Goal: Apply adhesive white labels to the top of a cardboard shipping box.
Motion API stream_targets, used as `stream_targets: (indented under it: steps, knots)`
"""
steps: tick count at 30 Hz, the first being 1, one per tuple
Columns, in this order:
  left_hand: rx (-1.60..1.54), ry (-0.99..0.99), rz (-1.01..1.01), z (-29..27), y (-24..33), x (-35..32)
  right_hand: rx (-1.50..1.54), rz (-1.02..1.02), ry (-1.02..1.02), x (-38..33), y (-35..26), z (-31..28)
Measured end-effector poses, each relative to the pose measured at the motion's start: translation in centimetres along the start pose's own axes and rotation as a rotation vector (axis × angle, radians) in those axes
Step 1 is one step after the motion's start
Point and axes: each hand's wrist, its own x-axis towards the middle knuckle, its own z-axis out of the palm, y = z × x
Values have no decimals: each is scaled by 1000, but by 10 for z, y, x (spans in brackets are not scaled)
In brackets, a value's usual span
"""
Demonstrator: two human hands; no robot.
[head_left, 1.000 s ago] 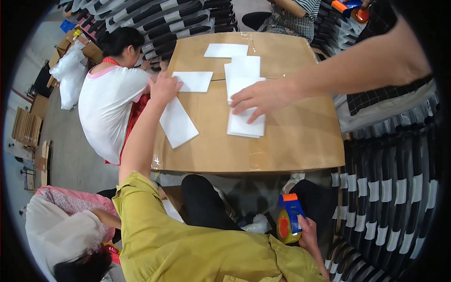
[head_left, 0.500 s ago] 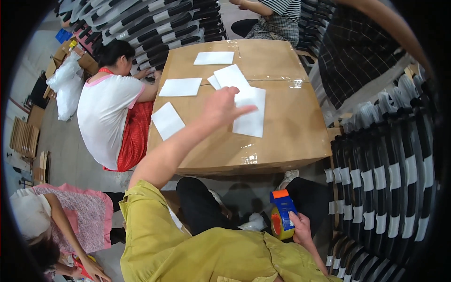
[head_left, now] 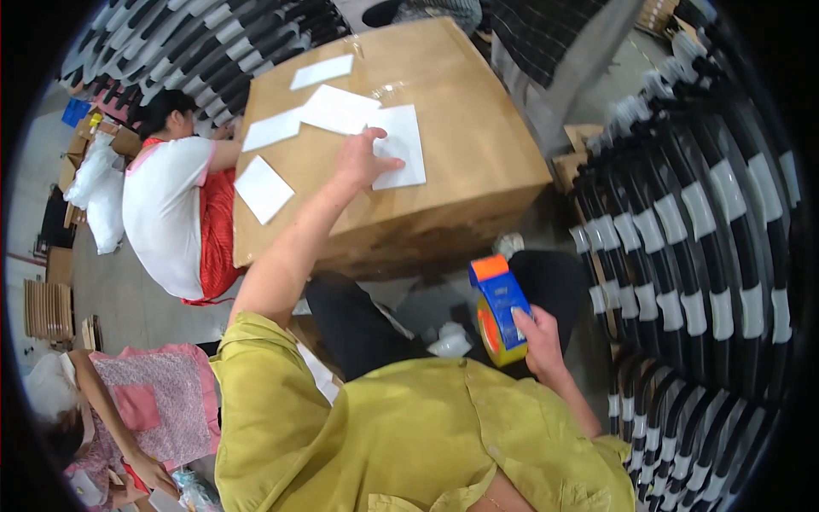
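Observation:
My left hand reaches over a large cardboard box, its thumb and forefinger spread at the left edge of a thin white rectangular sheet. It seems to touch that sheet; the other fingers are curled out of sight. Just beyond lies a tilted white sheet, its edges close to those beside it. Further white sheets lie flat on the left and far parts of the box top. Over my right thigh, my right hand is closed round a blue and orange tape dispenser with a yellowish roll.
Stacked black frames with white wraps stand close on my right, and more rise behind the box. One person sits left of the box, another works at lower left. A person in dark checked clothing stands beyond.
The view has shifted, so the box sits further left and higher. My left hand has come down to the white sheet. My right hand keeps its hold on the tape dispenser.

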Motion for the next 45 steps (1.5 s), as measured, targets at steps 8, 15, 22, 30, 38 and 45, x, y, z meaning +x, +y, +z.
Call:
stream_targets:
  steps: [8, 15, 22, 30, 38, 45]
  knots:
    - [-270, -70, 201, -4, 69, -82, -79, -316, -130, -30, -15, -9]
    - [-1219, -1009, -271, -1, 91, -130, -194, -428, -310, -48, -20, -4]
    - [-1193, -1008, -132, -8, 69, -127, -161, -453, -334, -45, -4, 25]
    - [119, 79, 911, -7, -2, -73, -86, -380, -131, -54, 3, 38]
    - [120, 250, 658, 26, 40, -82, -152, -395, -38, -56, -8, 37]
    - [-1357, -1225, -223, -2, 72, -131, -280, -481, -164, -57, -15, 21]
